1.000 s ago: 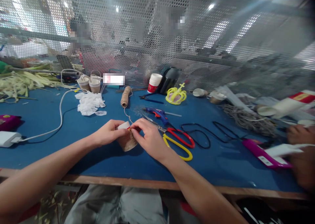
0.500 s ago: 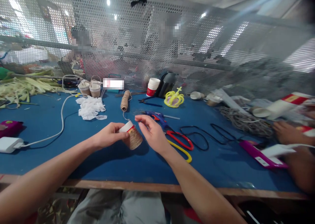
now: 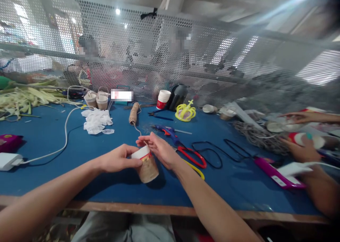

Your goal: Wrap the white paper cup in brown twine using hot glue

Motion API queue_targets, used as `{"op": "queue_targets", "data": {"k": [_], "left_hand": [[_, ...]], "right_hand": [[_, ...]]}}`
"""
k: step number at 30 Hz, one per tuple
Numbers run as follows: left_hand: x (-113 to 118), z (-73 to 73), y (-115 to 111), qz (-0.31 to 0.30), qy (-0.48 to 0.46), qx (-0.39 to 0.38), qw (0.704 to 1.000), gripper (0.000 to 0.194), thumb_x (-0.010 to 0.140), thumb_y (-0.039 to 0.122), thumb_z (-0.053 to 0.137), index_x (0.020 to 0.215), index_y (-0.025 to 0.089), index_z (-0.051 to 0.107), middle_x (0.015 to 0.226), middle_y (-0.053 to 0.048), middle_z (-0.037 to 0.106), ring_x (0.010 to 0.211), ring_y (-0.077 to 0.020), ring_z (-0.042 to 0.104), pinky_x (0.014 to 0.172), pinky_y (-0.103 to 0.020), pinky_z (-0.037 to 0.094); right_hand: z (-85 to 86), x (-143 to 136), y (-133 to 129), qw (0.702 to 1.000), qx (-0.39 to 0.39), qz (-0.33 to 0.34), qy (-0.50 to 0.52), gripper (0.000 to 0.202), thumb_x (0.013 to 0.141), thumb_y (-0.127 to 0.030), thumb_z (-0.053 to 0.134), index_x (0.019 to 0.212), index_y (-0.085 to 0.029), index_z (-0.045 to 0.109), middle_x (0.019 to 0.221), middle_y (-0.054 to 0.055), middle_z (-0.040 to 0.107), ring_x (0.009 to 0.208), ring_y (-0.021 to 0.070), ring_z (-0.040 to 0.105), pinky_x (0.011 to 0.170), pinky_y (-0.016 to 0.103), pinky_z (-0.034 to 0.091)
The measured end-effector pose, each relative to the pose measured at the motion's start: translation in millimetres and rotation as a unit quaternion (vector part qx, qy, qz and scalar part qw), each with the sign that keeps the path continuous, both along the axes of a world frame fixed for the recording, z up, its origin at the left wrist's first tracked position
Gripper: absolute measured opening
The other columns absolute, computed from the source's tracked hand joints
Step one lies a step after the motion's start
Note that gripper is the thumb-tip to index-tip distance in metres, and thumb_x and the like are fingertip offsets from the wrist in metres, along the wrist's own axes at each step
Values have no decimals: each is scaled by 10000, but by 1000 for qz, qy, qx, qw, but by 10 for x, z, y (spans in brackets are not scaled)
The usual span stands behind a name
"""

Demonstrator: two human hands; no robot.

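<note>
A paper cup (image 3: 148,168), white at the rim and wrapped in brown twine lower down, is tilted above the blue table. My left hand (image 3: 120,158) grips it near the rim, thumb in front. On its right side, my right hand (image 3: 160,150) is at the cup's upper edge, fingers bent round the twine strand. That strand runs back to a twine roll (image 3: 134,113) lying behind the cup. To the right of my right hand lie a blue glue gun (image 3: 171,133) and scissors with red and yellow handles (image 3: 192,157).
Behind stand stacked cups (image 3: 163,99), a yellow crown (image 3: 185,112) and pliers (image 3: 162,116). White crumpled material (image 3: 97,121) lies left. At right are a purple power strip (image 3: 276,173), grey cord (image 3: 261,137) and another person's hands (image 3: 305,150).
The cup has turned more upright and sits lower in view. My right hand has closed in on the cup's rim and the strand. At right, the other person's hands have moved, one now holding a cup.
</note>
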State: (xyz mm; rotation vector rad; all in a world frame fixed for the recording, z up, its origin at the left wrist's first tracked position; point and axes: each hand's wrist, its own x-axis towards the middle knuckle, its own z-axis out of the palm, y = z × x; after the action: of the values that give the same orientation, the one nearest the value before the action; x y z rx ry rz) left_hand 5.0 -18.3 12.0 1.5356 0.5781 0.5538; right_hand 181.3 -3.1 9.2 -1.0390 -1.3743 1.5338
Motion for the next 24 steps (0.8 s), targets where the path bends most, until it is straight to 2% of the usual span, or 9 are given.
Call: {"op": "queue_targets", "data": {"k": [5,9,12,14,16,18,21,24], "left_hand": [[12,100,-130,-85,15,39,995,297,765,362,561,875,95,632,807,-50,609,727,-159,536,702,-254,443],[-3,244,-231,-177,2,101,979,254,775,342,554,851,122,657,1028,-100,598,973,-220,527,903,-295,398],[-19,320,-282,-206,-32,94,973,259,778,355,553,864,141,672,1131,-104,556,1059,-230,497,966,-314,358],[-29,328,-294,-199,-62,75,975,260,765,370,571,860,156,683,1147,-95,546,1075,-236,487,980,-332,343],[-35,291,-280,-165,-94,50,981,253,744,379,598,843,167,692,1151,-82,542,1088,-245,475,984,-346,332],[-36,215,-230,-93,-113,16,989,248,742,376,605,843,167,692,1141,-68,551,1101,-244,461,974,-336,333],[-28,76,-90,37,-145,-6,989,258,734,355,623,912,175,669,1181,-51,524,1091,-219,465,947,-297,350],[-22,-34,81,163,-136,-2,977,337,721,373,631,983,161,627,1066,-65,588,982,-188,519,898,-287,377]], "right_hand": [[-66,-41,56,998,-42,21,37,424,837,-491,417,866,-135,645,870,96,672,817,155,618,746,296,461],[-112,-75,84,997,-75,19,28,411,842,-478,415,815,-134,638,796,78,666,693,134,612,620,256,469],[-89,-118,57,994,-96,53,9,443,845,-488,394,762,-125,636,707,59,647,554,101,566,508,218,428],[-51,-156,29,990,-98,98,-13,458,854,-480,371,766,-121,641,656,46,631,519,89,542,501,210,415],[-13,-180,15,990,-65,106,-59,403,859,-439,380,866,-134,643,630,26,619,518,92,536,510,215,417],[17,-162,29,991,5,31,-128,333,854,-378,403,1006,-164,609,621,5,609,520,101,533,497,219,414],[76,-22,89,973,75,-102,-192,348,858,-329,369,1121,-172,535,588,-19,572,464,98,491,439,211,381],[205,214,168,951,94,-145,-258,370,855,-370,340,1091,-168,539,536,-37,531,359,88,412,362,211,315]]}}
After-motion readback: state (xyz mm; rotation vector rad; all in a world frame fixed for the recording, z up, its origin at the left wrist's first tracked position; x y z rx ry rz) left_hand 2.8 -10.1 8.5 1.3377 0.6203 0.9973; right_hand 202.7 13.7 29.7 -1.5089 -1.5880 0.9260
